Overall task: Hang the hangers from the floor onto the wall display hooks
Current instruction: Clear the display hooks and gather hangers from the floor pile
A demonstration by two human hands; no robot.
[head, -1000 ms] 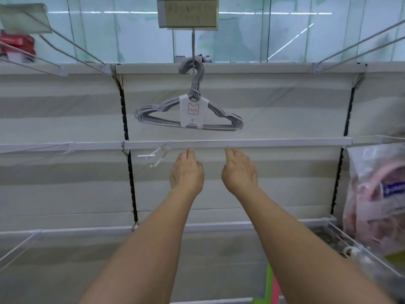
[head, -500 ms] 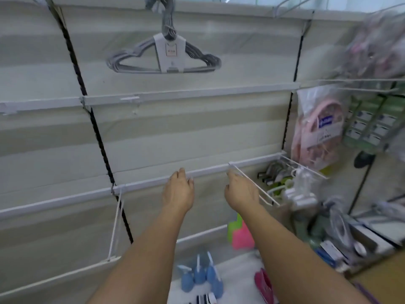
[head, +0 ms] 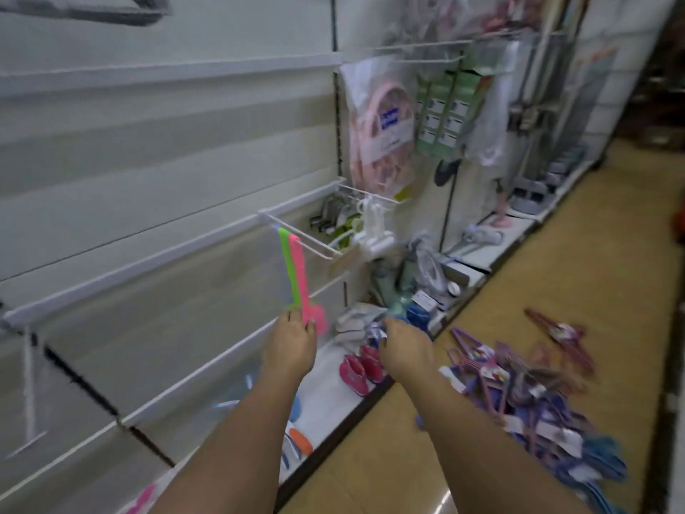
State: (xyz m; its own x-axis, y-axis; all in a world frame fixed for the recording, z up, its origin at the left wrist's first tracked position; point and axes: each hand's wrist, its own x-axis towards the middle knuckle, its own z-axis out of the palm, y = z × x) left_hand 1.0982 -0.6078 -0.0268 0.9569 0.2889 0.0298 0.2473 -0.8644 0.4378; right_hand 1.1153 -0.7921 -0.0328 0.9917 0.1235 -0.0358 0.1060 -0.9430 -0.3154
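Grey hanger bundle (head: 85, 9) on the wall display is cut off at the top edge. Both the left hand (head: 291, 350) and right hand (head: 406, 350) reach forward empty, fingers loosely relaxed. Next, likely, comes stooping rightward for the blurred purple-and-blue hanger pile (head: 526, 395) on the tan floor (head: 556, 261).

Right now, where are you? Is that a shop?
Most likely a shop aisle. Packaged goods hang from wire display hooks on a slatted wall, small items sit on the bottom shelf, and a pile of tagged hangers lies on the floor.
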